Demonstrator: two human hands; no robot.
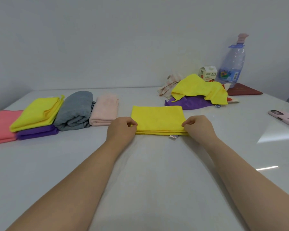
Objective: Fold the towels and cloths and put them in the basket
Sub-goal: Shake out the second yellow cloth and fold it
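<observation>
Fold | flat folded yellow microfibre cloth mid-worktop | left hand and right hand pinching near corners | we square layered edges before pressing; basket unseen

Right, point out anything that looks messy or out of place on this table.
The crumpled pile at the far right stands out: yellow, purple and striped cloths heaped unfolded, unlike the neat folded row on the left. No basket is in view. Nothing looks spilled or damaged.
</observation>
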